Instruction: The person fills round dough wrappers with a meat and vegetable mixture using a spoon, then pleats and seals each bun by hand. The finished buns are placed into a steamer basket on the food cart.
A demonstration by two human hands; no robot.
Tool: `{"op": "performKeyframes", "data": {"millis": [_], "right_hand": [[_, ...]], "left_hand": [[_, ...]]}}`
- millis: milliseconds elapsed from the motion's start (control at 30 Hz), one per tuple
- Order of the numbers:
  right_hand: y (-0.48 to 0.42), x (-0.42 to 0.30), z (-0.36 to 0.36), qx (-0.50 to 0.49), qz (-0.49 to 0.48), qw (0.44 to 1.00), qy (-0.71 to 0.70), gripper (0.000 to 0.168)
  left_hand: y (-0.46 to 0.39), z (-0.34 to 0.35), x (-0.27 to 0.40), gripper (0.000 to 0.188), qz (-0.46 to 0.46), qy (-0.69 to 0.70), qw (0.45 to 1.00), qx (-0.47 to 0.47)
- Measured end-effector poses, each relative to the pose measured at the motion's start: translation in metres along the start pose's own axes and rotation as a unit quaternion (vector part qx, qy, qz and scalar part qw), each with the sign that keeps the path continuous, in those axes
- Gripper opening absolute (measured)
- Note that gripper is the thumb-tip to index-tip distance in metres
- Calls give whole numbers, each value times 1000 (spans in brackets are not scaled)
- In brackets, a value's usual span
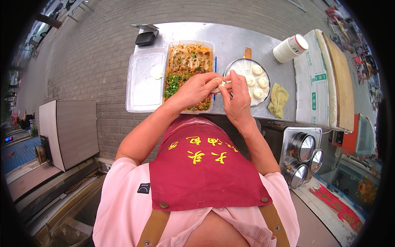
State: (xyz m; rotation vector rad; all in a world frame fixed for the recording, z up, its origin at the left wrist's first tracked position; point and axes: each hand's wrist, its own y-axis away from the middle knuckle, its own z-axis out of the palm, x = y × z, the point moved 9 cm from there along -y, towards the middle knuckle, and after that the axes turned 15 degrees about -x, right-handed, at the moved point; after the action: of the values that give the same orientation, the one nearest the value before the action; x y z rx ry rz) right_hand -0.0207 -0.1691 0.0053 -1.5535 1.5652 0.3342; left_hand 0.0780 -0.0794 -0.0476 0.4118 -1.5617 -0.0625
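Note:
My left hand point(196, 88) cups a small dough bun point(217, 89), its thumb lying over the top. From the other side the fingers of my right hand point(238, 98) pinch the edge of the same bun. Beneath my left hand and forearm is a clear plastic tub point(214, 51) of chopped filling point(189, 57), with green onion point(174, 85) heaped on one part. Right of it, partly behind my right hand, a round steamer tray point(239, 66) with a white mesh liner holds several pleated buns point(263, 82). The bun's underside is hidden by my fingers.
A flat dough round point(156, 71) lies on a plastic lid point(145, 89) at left. The metal table point(247, 37) also bears a black case point(145, 39), a yellow cloth point(278, 100) and stacked paper cups point(290, 48). A foam box point(311, 80) stands at right, near lidded steamers point(304, 146).

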Motion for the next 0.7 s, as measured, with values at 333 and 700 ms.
{"op": "performKeyframes", "data": {"millis": [333,700], "right_hand": [[1,29,2,33,118,990,-76,38],[4,21,19,-29,33,998,44,49]], "left_hand": [[-9,11,-21,58,23,254,966,52],[-7,18,-46,35,121,198,950,207]]}}
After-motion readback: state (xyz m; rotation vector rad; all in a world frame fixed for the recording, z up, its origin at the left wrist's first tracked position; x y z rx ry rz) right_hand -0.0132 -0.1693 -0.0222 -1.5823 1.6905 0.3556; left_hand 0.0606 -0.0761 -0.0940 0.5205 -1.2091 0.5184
